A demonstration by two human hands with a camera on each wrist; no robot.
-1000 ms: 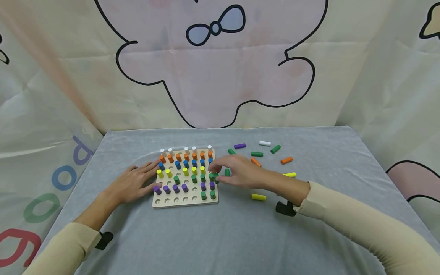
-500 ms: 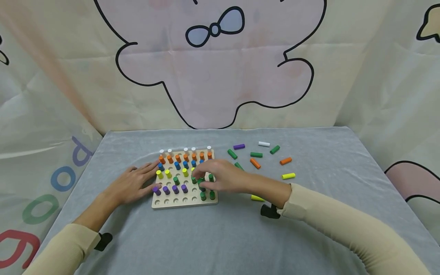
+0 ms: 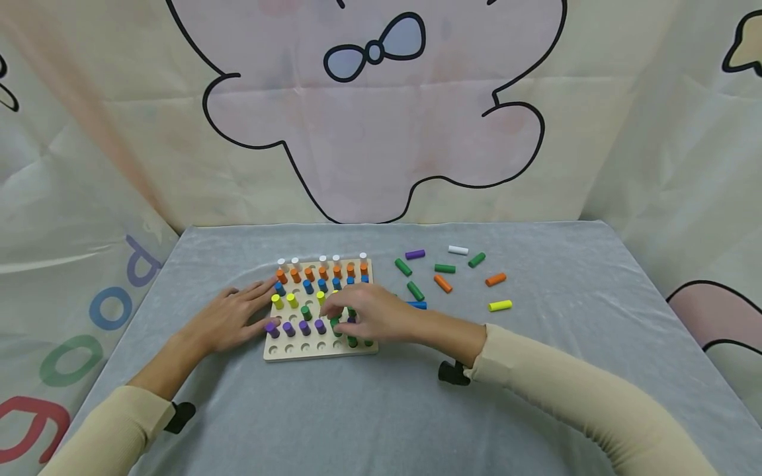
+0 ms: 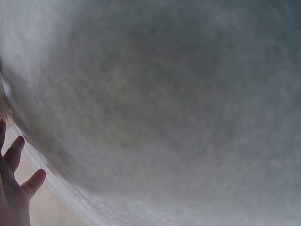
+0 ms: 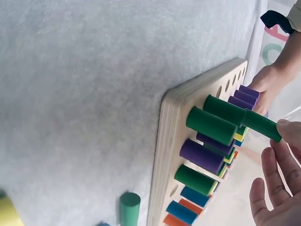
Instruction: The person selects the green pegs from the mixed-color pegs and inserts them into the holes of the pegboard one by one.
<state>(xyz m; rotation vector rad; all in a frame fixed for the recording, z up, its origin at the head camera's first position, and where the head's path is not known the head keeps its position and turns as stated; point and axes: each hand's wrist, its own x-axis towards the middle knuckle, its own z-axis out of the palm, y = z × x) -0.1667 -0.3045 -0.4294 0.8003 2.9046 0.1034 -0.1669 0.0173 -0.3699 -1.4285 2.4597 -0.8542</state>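
A wooden pegboard (image 3: 292, 354) stands on the cloth, with rows of white, orange, blue, yellow, green and purple pegs upright in its holes. My right hand (image 3: 375, 312) is over its right half and pinches a green peg (image 5: 263, 125) between thumb and fingers. In the right wrist view, that peg is tilted above the board, near other green pegs (image 5: 211, 125). My left hand (image 3: 235, 317) rests at the board's left edge, fingers spread, close to a purple peg (image 3: 272, 329). The left wrist view has part of this hand (image 4: 16, 188) and mostly cloth.
Loose pegs lie on the grey cloth (image 3: 417, 410) right of the board: a purple one (image 3: 415, 254), a white one (image 3: 458, 250), a yellow one (image 3: 500, 305), two orange, a blue one (image 3: 418, 305) and several green (image 3: 444, 268). A printed curtain (image 3: 381, 152) hangs behind.
My right hand has moved left and slightly toward me across the board, carrying the green peg from its right edge. The left hand has stayed at the board's left edge.
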